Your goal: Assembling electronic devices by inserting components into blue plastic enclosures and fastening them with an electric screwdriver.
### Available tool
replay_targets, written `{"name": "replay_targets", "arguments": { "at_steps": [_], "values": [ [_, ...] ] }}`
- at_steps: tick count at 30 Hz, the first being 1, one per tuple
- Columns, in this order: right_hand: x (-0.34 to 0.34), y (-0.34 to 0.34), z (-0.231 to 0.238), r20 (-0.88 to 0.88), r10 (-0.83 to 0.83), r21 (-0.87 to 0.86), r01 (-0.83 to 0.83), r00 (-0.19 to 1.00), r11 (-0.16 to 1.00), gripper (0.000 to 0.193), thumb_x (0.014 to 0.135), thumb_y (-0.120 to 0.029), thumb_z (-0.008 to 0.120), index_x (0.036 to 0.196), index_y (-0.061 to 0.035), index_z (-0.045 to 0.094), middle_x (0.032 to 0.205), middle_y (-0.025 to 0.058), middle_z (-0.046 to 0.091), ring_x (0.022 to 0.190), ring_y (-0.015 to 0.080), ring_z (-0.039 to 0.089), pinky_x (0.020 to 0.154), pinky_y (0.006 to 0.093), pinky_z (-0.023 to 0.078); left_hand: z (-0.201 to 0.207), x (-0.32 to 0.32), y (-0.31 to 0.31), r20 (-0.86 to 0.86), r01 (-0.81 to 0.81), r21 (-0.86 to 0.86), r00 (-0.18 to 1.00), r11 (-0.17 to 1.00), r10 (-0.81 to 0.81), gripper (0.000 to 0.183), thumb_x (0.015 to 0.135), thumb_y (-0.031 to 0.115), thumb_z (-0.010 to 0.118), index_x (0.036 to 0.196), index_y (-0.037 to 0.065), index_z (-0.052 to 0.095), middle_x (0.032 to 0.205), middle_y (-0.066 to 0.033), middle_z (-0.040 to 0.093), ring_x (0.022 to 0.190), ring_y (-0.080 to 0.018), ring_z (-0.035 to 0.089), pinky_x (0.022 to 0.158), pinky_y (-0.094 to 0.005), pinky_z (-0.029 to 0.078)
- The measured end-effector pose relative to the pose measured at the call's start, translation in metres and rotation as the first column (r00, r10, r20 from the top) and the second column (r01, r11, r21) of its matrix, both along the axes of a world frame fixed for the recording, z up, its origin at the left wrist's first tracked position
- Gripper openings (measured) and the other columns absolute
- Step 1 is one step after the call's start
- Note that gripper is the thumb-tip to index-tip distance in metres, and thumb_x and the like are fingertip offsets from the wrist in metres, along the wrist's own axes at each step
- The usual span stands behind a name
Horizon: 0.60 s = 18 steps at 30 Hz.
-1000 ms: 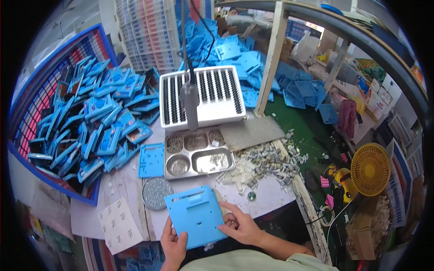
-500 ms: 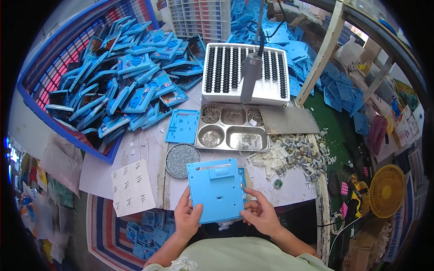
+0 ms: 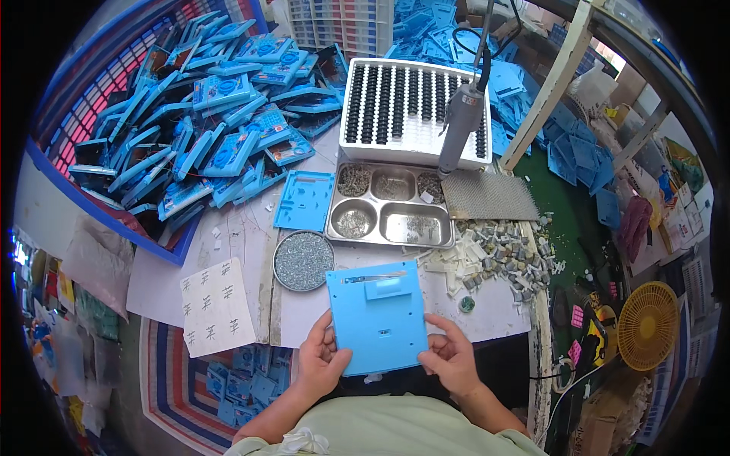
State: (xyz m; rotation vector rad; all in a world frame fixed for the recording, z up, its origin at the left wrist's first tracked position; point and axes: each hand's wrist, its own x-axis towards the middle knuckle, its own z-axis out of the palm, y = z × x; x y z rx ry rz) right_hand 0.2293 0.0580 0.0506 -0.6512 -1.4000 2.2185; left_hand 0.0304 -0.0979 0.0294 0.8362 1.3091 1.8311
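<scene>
Both forearms reach up from the lower edge, wrists angled inward, and the hands grip a blue plastic casing (image 3: 376, 327) between them, in front of the torso and over the near edge of the white table (image 3: 293, 323). The left hand (image 3: 321, 361) clasps its left side, thumb across the lower corner, fingers curled against the edge. The right hand (image 3: 455, 359) pinches the lower right corner, thumb on the face, index finger extended near the side edge; its other fingertips are hidden.
</scene>
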Motion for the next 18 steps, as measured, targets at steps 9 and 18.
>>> {"name": "replay_targets", "arguments": {
  "at_steps": [9,18],
  "values": [
    [0.046,0.048,0.001,-0.113,-0.604,0.009,0.609,0.789,0.793,0.07,0.089,-0.013,0.069,0.148,-0.0041,0.031,0.116,0.0142,0.063,0.063,0.0067,0.053,0.046,0.0173,0.038,0.008,-0.016,0.034,-0.802,-0.118,-0.107,0.598,0.987,-0.015,0.034,0.078,0.008,0.073,0.111,0.004,0.065,0.095,-0.0131,0.063,0.08,-0.0295,0.06,0.073,-0.0384,0.048],
    [0.076,0.054,-0.011,-0.193,-0.551,0.015,0.564,0.812,0.826,0.067,0.091,-0.011,0.068,0.147,-0.0041,0.033,0.113,0.0106,0.063,0.062,0.0057,0.05,0.047,0.0164,0.038,-0.004,0.0,0.067,-0.947,-0.002,-0.206,0.251,0.978,-0.199,0.048,0.079,0.027,0.073,0.12,0.006,0.061,0.12,-0.0081,0.06,0.11,-0.0283,0.052,0.098,-0.0464,0.034]
  ]
}}
